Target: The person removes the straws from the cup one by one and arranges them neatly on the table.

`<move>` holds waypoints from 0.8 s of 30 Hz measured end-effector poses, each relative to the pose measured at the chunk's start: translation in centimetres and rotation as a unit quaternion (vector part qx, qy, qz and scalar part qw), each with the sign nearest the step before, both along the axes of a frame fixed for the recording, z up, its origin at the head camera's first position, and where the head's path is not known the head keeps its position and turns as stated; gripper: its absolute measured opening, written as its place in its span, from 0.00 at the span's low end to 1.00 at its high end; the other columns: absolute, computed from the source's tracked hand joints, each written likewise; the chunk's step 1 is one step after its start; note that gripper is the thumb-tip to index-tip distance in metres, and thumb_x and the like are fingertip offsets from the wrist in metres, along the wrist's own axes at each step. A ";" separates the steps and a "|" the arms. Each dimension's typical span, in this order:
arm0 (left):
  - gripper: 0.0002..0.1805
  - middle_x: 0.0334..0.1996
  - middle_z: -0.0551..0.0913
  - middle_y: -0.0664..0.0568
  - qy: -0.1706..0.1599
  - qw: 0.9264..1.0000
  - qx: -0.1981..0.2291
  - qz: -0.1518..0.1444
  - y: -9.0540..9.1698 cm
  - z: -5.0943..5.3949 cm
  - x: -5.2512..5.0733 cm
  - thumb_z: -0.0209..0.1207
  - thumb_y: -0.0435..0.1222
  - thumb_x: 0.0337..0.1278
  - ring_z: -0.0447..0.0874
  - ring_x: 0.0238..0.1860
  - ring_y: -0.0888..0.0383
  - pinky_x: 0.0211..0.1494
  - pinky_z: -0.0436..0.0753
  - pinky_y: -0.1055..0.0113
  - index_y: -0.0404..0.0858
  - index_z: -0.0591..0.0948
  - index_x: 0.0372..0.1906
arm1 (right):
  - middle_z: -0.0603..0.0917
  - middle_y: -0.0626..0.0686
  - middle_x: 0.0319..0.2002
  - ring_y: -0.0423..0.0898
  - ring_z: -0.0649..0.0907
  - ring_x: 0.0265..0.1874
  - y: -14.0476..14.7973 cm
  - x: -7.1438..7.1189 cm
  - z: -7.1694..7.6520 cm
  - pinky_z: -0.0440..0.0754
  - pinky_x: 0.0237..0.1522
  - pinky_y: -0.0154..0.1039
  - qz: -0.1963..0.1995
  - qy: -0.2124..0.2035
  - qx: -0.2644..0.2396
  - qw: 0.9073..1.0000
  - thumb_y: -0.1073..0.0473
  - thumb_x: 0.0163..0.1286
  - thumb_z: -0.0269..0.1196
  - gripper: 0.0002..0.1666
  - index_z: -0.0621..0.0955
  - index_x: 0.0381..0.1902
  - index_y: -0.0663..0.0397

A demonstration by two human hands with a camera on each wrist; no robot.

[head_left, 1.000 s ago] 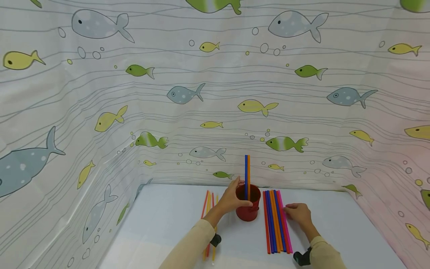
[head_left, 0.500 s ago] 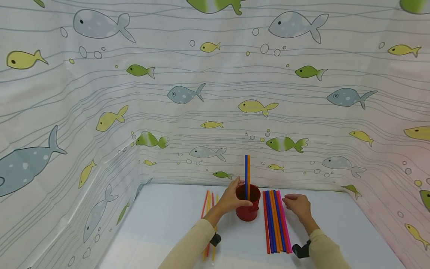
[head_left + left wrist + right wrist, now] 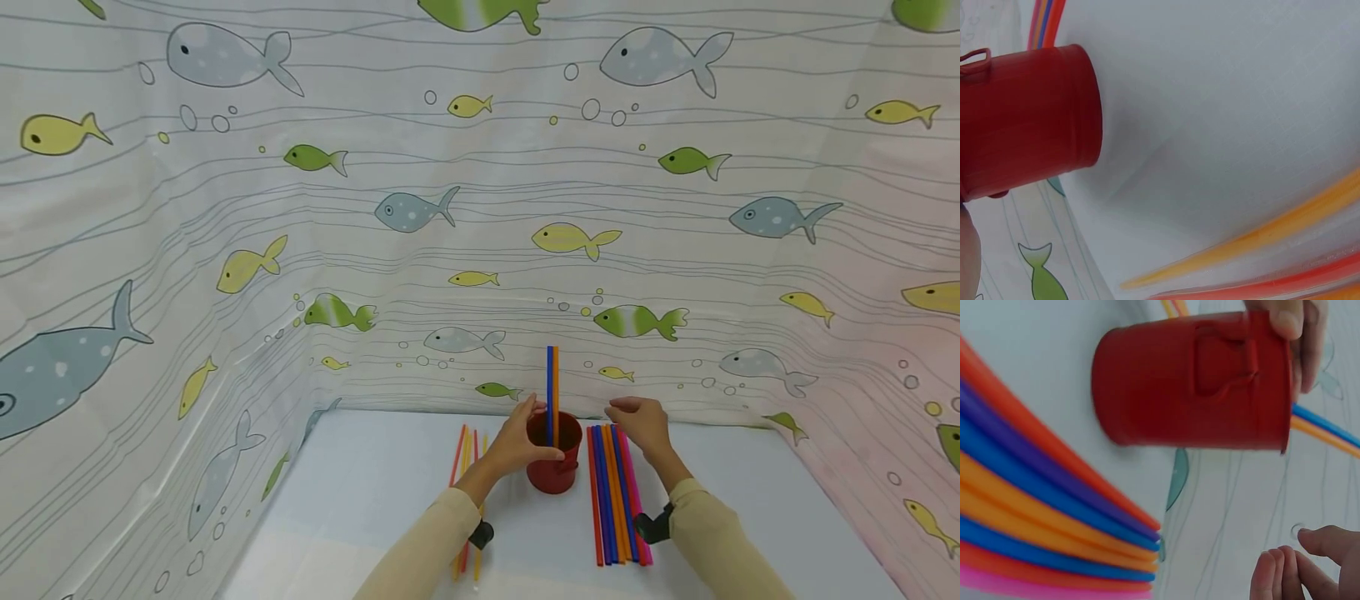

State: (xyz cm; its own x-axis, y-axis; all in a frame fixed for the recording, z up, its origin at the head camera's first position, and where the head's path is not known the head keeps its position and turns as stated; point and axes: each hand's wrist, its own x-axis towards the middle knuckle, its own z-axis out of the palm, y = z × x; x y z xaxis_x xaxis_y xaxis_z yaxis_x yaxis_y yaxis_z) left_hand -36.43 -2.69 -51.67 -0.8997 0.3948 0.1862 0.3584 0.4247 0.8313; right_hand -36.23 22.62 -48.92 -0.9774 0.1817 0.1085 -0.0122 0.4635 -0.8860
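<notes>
My left hand (image 3: pixel 516 440) grips the rim of a red metal cup (image 3: pixel 553 477), the thumb in front and the fingers behind. A blue straw (image 3: pixel 550 379) and an orange straw (image 3: pixel 556 379) stand upright in it, side by side. On the cup's right lies a row of several thick straws (image 3: pixel 613 500) in red, blue, orange and pink. Over the far end of that row is my right hand (image 3: pixel 641 421). In the right wrist view its thumb and loosely bent fingers (image 3: pixel 1282 569) are apart, with nothing between them. A small looped handle (image 3: pixel 1225 362) shows on the cup's side.
Several thinner yellow and red straws (image 3: pixel 463 467) lie left of the cup, partly hidden under my left forearm. Behind the white table (image 3: pixel 360 483) hangs a fish-patterned sheet (image 3: pixel 480 250), which also encloses both sides.
My right hand has moved from the pink straw's right side, away and leftward, to above the row's far end. The left hand, cup and upright straws have stayed put.
</notes>
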 end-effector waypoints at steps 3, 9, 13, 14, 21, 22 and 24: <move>0.61 0.68 0.67 0.51 -0.006 1.000 0.000 0.000 0.0 0.0 0.0 0.76 0.49 0.42 0.66 0.66 0.55 0.67 0.70 0.53 0.41 0.50 0.78 | 0.86 0.63 0.42 0.53 0.87 0.36 -1.2 -0.2 0.9 0.86 0.38 0.42 0.012 0.007 -0.003 1.000 0.56 0.67 0.65 0.21 0.83 0.50 0.68; 0.61 0.67 0.68 0.53 -0.006 1.000 0.005 -0.001 0.0 0.0 -0.2 0.76 0.48 0.42 0.67 0.66 0.56 0.68 0.69 0.55 0.41 0.50 0.78 | 0.87 0.61 0.41 0.52 0.88 0.33 -3.5 -1.2 1.8 0.86 0.37 0.41 0.018 0.026 0.001 0.999 0.55 0.65 0.67 0.19 0.85 0.48 0.63; 0.61 0.66 0.68 0.52 0.002 1.000 0.012 -0.003 -0.1 0.0 -0.2 0.76 0.46 0.42 0.68 0.65 0.55 0.69 0.68 0.55 0.40 0.50 0.77 | 0.87 0.61 0.40 0.53 0.88 0.32 -4.8 -1.5 2.0 0.87 0.36 0.42 0.026 0.033 0.000 0.999 0.58 0.62 0.69 0.18 0.85 0.47 0.64; 0.61 0.66 0.68 0.51 0.004 1.000 0.013 -0.005 -0.1 0.0 -0.2 0.76 0.45 0.42 0.68 0.65 0.55 0.69 0.68 0.54 0.39 0.50 0.77 | 0.88 0.60 0.39 0.52 0.88 0.32 -5.0 -1.5 2.0 0.87 0.36 0.41 0.024 0.031 0.003 0.999 0.57 0.62 0.69 0.18 0.85 0.47 0.63; 0.60 0.67 0.68 0.49 0.000 1.000 0.022 -0.012 0.0 0.2 0.0 0.76 0.44 0.44 0.68 0.65 0.53 0.69 0.68 0.53 0.38 0.50 0.77 | 0.88 0.58 0.37 0.50 0.88 0.33 -6.2 -1.5 2.2 0.86 0.36 0.42 0.030 0.031 0.009 0.999 0.59 0.61 0.69 0.19 0.85 0.47 0.65; 0.60 0.66 0.68 0.49 -0.001 1.000 0.023 -0.012 0.0 0.2 0.0 0.76 0.44 0.44 0.68 0.65 0.53 0.69 0.68 0.53 0.38 0.50 0.77 | 0.88 0.58 0.37 0.50 0.88 0.33 -6.3 -1.6 2.2 0.86 0.36 0.42 0.031 0.031 0.006 0.999 0.59 0.60 0.70 0.18 0.85 0.47 0.64; 0.60 0.66 0.68 0.49 -0.001 1.000 0.024 -0.012 0.0 0.2 0.0 0.76 0.44 0.44 0.68 0.65 0.53 0.68 0.69 0.53 0.38 0.50 0.77 | 0.88 0.59 0.37 0.51 0.88 0.33 -6.6 -1.7 2.2 0.86 0.36 0.42 0.033 0.032 0.006 0.999 0.60 0.60 0.70 0.18 0.85 0.46 0.64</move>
